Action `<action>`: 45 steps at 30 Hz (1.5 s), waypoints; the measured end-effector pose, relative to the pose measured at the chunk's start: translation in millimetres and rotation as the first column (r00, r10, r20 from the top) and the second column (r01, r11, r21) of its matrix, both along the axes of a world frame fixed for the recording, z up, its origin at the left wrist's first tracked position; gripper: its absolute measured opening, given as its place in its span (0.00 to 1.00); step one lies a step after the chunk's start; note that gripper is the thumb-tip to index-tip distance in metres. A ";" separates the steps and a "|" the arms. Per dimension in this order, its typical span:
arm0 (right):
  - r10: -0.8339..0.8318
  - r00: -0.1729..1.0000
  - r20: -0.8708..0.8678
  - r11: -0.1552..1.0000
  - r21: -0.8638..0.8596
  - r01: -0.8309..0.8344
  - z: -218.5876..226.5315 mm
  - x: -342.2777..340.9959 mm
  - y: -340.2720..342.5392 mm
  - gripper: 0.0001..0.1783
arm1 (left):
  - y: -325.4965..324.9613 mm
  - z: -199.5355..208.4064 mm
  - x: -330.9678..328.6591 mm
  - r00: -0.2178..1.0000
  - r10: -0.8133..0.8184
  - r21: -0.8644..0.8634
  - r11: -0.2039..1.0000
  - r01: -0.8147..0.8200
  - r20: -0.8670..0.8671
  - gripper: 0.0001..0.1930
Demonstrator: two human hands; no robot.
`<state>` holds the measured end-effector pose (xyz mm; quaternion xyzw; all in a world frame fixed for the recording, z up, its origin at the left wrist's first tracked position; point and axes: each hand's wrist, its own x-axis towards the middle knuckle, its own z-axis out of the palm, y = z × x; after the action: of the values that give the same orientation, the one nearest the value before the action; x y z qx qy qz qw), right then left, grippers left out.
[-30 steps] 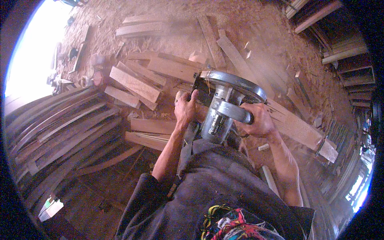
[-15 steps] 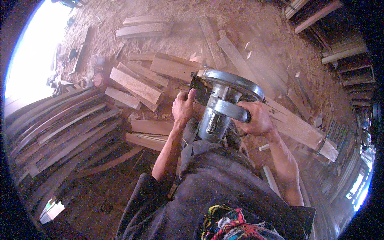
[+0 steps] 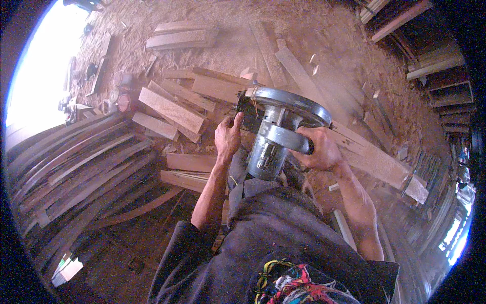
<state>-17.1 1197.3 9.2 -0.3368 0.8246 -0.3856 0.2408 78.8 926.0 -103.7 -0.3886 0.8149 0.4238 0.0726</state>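
Observation:
A silver-grey circular saw [image 3: 276, 129] with a round metal guard lies over a long plank [image 3: 377, 157], which slants down to the right. My right hand [image 3: 319, 148] is wrapped round the saw's rear handle. At the saw's left end, my left hand [image 3: 228, 138] is closed at the edge of the dark base plate, thumb pointing up along it; its fingertips are partly hidden. The saw's body covers the blade and the plank's left end. A dark band or clamp [image 3: 407, 183] crosses the plank near its right end.
Short cut boards [image 3: 172, 109] lie piled to the left of the saw, with more boards [image 3: 179, 38] farther off on the sawdust-covered ground. Long stacked strips of wood [image 3: 76, 167] fill the left side. Timber racks [image 3: 438, 66] stand at the far right. Dust hangs in the air.
The saw and both my hands have shifted slightly left together. The plank's right end and the surrounding boards have stayed in place.

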 end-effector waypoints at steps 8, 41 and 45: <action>0.009 0.999 0.051 0.999 0.040 -0.011 1.9 -1.7 -0.3 0.27 | 1.6 -8.8 2.4 0.997 0.031 -0.014 0.999 -0.032 -0.070 0.37; 0.030 0.997 0.066 0.998 0.060 -0.034 0.6 -2.4 -0.6 0.29 | 0.7 -7.8 2.2 0.997 0.056 0.076 0.996 -0.052 -0.050 0.38; 0.016 1.000 0.018 0.998 0.055 -0.017 -4.9 -1.1 0.2 0.29 | -2.2 -19.1 4.7 0.996 0.069 0.088 0.994 -0.063 -0.063 0.38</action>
<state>-18.2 1197.4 4.3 -0.3334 0.8299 -0.3635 0.2607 83.4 923.8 -122.8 -0.3977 0.7845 0.4733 0.0482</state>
